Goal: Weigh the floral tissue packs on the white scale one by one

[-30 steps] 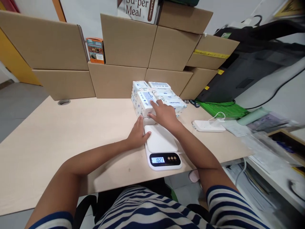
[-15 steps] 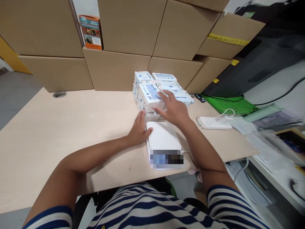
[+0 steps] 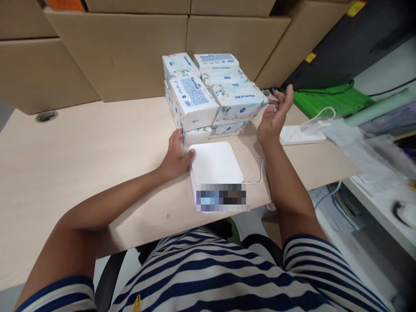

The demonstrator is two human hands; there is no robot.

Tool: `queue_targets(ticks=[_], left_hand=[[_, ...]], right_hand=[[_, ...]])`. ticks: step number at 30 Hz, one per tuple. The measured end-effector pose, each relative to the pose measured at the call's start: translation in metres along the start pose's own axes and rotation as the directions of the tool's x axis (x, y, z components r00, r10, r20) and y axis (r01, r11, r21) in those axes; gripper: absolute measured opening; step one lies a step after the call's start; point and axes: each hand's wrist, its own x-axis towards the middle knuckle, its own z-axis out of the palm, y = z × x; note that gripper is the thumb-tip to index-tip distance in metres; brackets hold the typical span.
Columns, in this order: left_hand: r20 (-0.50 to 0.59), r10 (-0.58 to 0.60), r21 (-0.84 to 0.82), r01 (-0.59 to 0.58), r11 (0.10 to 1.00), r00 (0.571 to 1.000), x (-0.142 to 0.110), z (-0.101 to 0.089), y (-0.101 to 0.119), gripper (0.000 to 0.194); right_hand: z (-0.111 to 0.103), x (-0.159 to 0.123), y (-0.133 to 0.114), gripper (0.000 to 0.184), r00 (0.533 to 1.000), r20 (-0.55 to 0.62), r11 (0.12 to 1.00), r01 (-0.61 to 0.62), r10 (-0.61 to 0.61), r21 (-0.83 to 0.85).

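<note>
Several tissue packs [image 3: 191, 97], white with pale blue and floral print, stand stacked in two layers on the desk. In front of them lies a flat white device [image 3: 216, 162] with a cable at its right side; its front strip is pixelated. My left hand [image 3: 177, 154] rests at the device's back left corner, thumb on the corner, fingers reaching along the lower front tissue pack. Beside the stack's right end, my right hand [image 3: 275, 117] is raised, palm turned inward, its fingers apart and partly bent, with nothing in them. Its fingertips are close to the upper right pack.
Cardboard boxes [image 3: 130, 56] form a wall behind the stack. To the right are a white power strip [image 3: 302, 135], a green flat item [image 3: 331, 102] and plastic bags. A cable hole [image 3: 46, 116] is at the desk's left. The desk's front edge lies close to my body.
My right hand has left the top of the front tissue pack and moved right, past the stack. My left hand stays by the device. The view has tilted down.
</note>
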Motion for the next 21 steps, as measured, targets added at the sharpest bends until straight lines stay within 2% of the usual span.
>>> queue_targets(ticks=[5, 9, 11, 15, 17, 21], left_hand=[[0.007, -0.012, -0.004, 0.012, 1.000, 1.000, -0.002, -0.002, 0.004, 0.096], [0.004, 0.010, 0.011, -0.010, 1.000, 1.000, -0.003, -0.003, 0.007, 0.093], [0.008, 0.010, 0.018, -0.010, 1.000, 1.000, -0.003, -0.004, 0.007, 0.096], [0.008, 0.014, 0.012, -0.014, 1.000, 1.000, 0.000, -0.005, 0.004, 0.101], [0.004, 0.030, -0.001, -0.030, 1.000, 1.000, 0.002, -0.004, 0.000, 0.102], [0.004, 0.059, -0.022, -0.059, 0.998, 0.998, 0.007, -0.002, -0.012, 0.104]], right_hand=[[-0.011, -0.008, -0.022, 0.098, 0.985, 0.172, 0.991, 0.028, -0.005, -0.128], [-0.014, -0.008, -0.030, 0.104, 0.965, 0.257, 0.983, 0.095, -0.053, -0.155], [-0.014, -0.007, -0.032, 0.100, 0.959, 0.281, 0.982, 0.090, -0.041, -0.165], [-0.017, -0.009, -0.039, 0.089, 0.957, 0.290, 0.979, 0.042, 0.019, -0.201], [-0.019, -0.010, -0.040, 0.090, 0.962, 0.272, 0.982, 0.066, -0.016, -0.175], [-0.016, -0.007, -0.030, 0.106, 0.967, 0.215, 0.985, 0.155, -0.136, -0.075]])
